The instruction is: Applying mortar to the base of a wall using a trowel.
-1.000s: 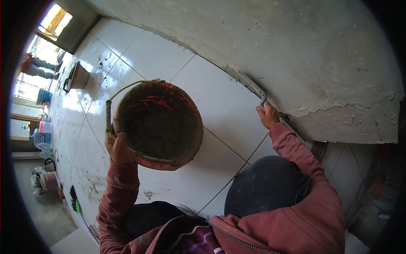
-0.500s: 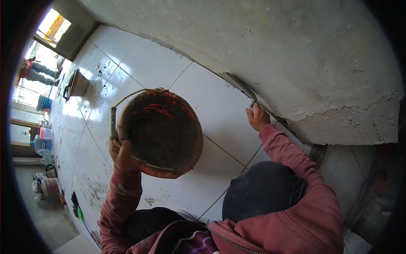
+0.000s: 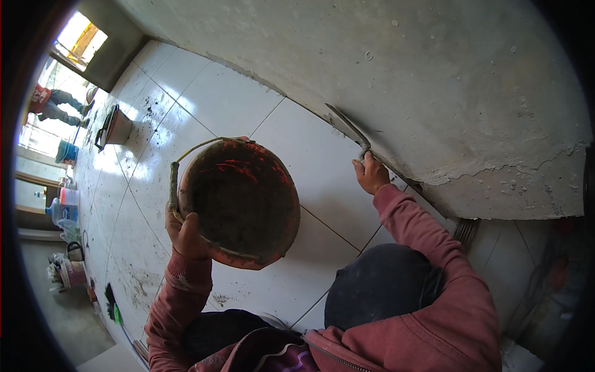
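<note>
An orange bucket [image 3: 288, 204], smeared with grey and holding dark wet mortar [image 3: 232, 204], hangs tilted in front of me. My left hand [image 3: 188, 235] is closed on its near left rim, beside the wire handle [image 3: 175, 180]. Over by the wall base, my right hand [image 3: 372, 173] grips a trowel [image 3: 350, 123]. The trowel's blade is seen nearly edge-on, close to the grey plastered wall [image 3: 458, 93]; whether it touches the wall I cannot tell. My right fingers hide most of the trowel's handle.
White floor tiles [image 3: 248, 93] spread beneath, with dark crumbs scattered on them. A second bucket [image 3: 116, 128] stands farther left. Along the left lie a water jug [image 3: 62, 211], a paint pail [image 3: 73, 273] and a green-and-black brush [image 3: 114, 307]. Another person [image 3: 59, 102] stands at the far left.
The bucket and my left hand have shifted slightly right and nearer. My right hand has moved a little left, and the trowel blade has turned more edge-on.
</note>
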`<state>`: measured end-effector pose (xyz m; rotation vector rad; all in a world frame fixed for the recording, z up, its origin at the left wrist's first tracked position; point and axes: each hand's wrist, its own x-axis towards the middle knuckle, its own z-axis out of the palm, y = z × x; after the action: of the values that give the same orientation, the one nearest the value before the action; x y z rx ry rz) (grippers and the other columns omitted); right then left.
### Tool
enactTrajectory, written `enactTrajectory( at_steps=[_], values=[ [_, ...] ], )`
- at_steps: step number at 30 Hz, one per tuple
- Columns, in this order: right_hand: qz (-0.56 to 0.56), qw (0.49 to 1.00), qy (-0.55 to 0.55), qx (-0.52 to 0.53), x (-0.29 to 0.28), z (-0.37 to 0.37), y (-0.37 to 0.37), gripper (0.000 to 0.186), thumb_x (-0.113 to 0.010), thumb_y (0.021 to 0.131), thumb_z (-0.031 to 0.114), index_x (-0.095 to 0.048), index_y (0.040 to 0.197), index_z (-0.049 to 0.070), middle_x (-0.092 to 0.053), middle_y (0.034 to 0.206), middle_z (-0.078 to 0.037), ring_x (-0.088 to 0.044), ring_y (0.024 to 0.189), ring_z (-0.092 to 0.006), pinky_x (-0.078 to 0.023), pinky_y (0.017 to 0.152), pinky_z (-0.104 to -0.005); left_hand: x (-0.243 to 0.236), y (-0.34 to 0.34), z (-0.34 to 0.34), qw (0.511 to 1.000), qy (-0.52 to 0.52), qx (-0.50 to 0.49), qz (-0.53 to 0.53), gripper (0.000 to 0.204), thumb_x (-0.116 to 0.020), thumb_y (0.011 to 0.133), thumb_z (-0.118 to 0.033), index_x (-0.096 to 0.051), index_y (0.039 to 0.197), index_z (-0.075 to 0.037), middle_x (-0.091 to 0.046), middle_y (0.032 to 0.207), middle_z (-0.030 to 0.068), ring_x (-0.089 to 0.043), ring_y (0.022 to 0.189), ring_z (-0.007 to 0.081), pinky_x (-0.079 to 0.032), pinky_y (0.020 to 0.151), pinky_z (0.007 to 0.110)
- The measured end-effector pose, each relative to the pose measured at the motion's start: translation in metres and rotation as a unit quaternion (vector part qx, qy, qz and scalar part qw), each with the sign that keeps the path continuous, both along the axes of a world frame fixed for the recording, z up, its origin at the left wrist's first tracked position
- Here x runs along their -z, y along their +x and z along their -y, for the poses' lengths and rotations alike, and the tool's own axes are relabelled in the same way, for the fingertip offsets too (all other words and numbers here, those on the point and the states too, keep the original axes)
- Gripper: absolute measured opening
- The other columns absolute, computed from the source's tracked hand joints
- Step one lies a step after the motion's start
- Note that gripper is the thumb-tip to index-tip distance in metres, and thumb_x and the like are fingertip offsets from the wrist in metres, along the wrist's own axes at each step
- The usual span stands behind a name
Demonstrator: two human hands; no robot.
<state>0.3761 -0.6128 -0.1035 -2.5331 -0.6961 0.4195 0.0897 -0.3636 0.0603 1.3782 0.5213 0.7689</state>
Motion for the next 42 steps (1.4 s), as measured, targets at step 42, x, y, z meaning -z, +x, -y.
enactTrajectory(
  at_steps=[42],
  values=[
    [0.017, 0.999, -0.013, -0.037, 0.022, 0.006, -0.001, 0.039, -0.046, 0.084, 0.036, -0.044, 0.096, -0.001, -0.059, 0.085, -0.024, -0.058, 0.080, -0.0394, -0.045, 0.071, -0.0464, 0.002, 0.008, -0.008, 1.000, -0.003, 0.018, 0.012, 0.048, -0.046, 0.071, -0.004, -0.040, 0.118, 0.007, -0.052, 0.113, 0.0160, -0.053, 0.102, 0.0249, -0.042, 0.090, 0.036]
  ],
)
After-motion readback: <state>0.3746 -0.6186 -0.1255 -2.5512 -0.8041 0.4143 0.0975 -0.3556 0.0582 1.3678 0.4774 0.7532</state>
